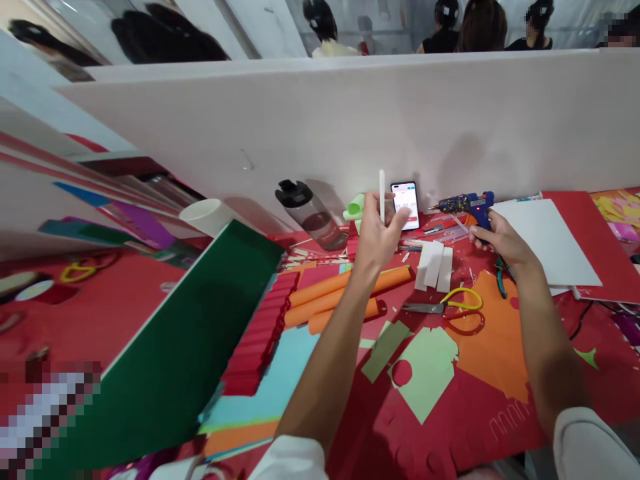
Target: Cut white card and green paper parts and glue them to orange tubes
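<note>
In my left hand [381,230] is a thin white strip [383,193], upright between the fingers; whether it is paper or foam I cannot tell. A lit phone [405,205] leans on the white partition just behind that hand. My right hand [505,238] is closed around the handle of a blue glue gun [467,203], its nozzle pointing left. Below and between the hands lie white strips [433,267] and scissors [445,307] with yellow and red handles. Pliers [501,277] with teal grips rest beside my right forearm.
A white partition [250,127] crosses behind the red table. On the left stand a green board [165,360] and a dark bottle [313,213]. Orange rolls [325,293], pale green paper [425,367], orange paper [493,340] and white sheets [547,243] lie about. People sit beyond the partition.
</note>
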Demonstrator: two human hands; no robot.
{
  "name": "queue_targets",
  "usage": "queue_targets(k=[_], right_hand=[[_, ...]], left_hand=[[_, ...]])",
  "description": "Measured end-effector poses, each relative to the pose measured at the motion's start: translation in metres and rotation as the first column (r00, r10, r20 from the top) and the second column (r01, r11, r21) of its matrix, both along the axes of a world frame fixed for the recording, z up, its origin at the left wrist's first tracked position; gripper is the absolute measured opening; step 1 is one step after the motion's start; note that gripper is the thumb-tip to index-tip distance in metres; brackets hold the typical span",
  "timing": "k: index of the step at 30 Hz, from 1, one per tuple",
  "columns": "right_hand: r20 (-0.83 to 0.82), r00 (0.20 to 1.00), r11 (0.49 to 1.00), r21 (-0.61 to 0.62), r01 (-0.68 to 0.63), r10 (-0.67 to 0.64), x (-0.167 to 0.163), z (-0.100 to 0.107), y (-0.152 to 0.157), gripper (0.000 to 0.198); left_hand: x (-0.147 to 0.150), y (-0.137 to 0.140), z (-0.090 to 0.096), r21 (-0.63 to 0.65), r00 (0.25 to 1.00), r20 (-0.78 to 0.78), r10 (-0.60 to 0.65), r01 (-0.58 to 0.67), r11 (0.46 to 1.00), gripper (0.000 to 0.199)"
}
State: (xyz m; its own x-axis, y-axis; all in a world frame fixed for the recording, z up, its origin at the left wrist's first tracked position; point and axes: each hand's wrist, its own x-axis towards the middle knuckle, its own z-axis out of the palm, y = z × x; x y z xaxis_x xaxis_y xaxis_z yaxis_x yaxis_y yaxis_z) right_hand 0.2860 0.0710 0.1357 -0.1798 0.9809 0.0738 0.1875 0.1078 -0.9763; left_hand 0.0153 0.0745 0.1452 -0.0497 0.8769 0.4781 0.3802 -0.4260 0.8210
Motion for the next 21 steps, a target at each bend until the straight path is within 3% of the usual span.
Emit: queue_targets(k=[2, 6, 12, 16, 21], right_hand=[[0.033, 0.999, 1.000, 0.002, -0.016, 0.016, -0.002, 0.000, 0.000, 0.033], [0.072, 0.994, 0.997, -0.010, -0.077, 0.077, -0.004, -0.002, 0.000, 0.031], [0.170, 0.980, 0.995, -0.031, -0.097, 0.100, -0.006, -0.009, 0.003, 0.032], [0.189, 0.977, 0.995, -0.018, -0.100, 0.102, -0.009, -0.008, 0.001, 0.038], [0.216, 0.973, 0.996, 0.001, -0.090, 0.087, -0.010, -0.007, 0.001, 0.044]], left_hand=[[-0.004, 0.002, 0.013, 0.004, 0.995, -0.103, 0.018, -0.018, 1.000, 0.034], [-0.002, 0.003, 0.023, -0.027, 0.973, -0.229, -0.010, 0.004, 1.000, 0.021], [0.002, 0.000, 0.020, -0.054, 0.926, -0.377, -0.007, -0.015, 0.998, 0.009], [-0.001, 0.001, 0.016, -0.023, 0.905, -0.425, 0.010, -0.022, 0.999, 0.008], [-0.003, 0.003, 0.015, -0.083, 0.895, -0.446, -0.020, -0.018, 0.996, 0.010]])
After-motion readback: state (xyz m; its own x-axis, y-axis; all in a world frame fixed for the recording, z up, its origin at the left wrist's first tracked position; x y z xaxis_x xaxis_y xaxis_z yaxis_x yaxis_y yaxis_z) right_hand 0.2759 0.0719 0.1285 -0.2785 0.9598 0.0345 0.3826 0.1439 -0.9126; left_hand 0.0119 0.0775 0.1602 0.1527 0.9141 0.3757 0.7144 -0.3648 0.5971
